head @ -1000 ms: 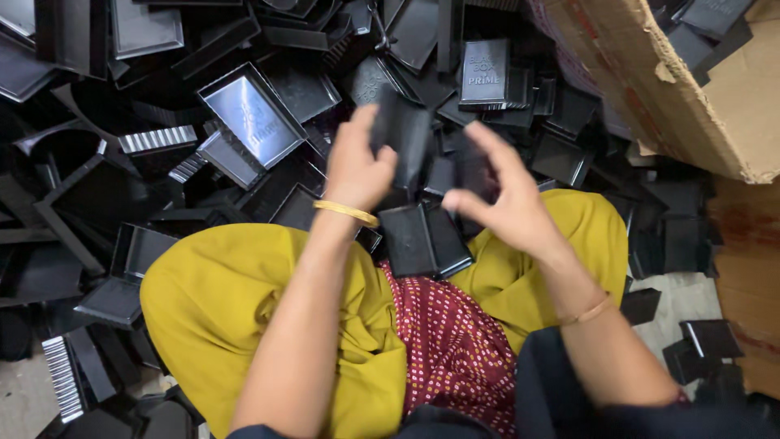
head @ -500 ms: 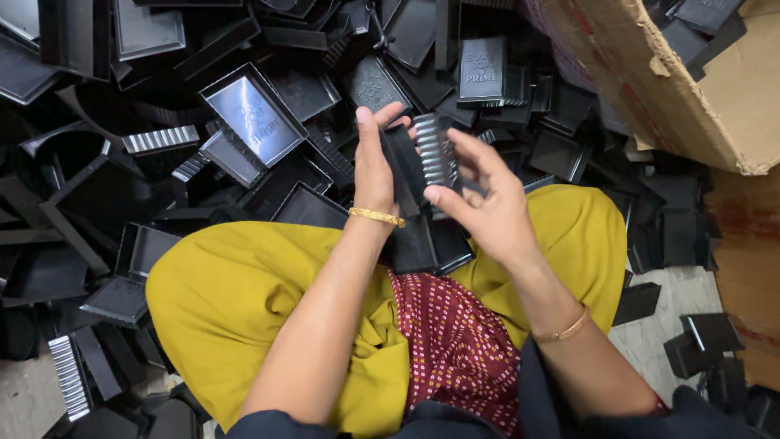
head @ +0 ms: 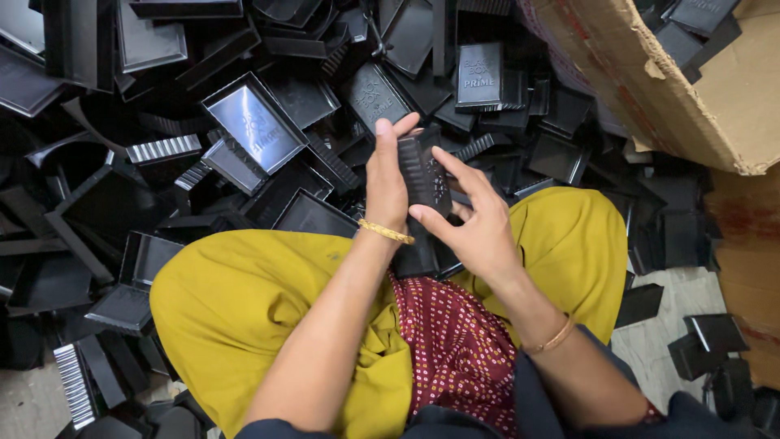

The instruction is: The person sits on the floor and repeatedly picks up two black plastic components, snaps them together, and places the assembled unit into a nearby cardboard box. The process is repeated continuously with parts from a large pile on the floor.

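Observation:
Both my hands hold one small black ribbed plastic part (head: 424,167) upright in front of my knees. My left hand (head: 387,180) wraps its left side, thumb on the top edge. My right hand (head: 478,223) supports it from the right, with fingers on its face and lower edge. More black plastic parts (head: 422,258) lie in my lap between my yellow-clad knees.
A large heap of black plastic trays and ribbed covers (head: 244,130) fills the floor ahead and to the left. A torn cardboard box (head: 691,89) holding more black parts stands at the upper right. Loose pieces (head: 699,345) lie on the pale floor at the right.
My hands have drawn the black part from the pile toward me and turned it upright. My right hand has slid lower along its side.

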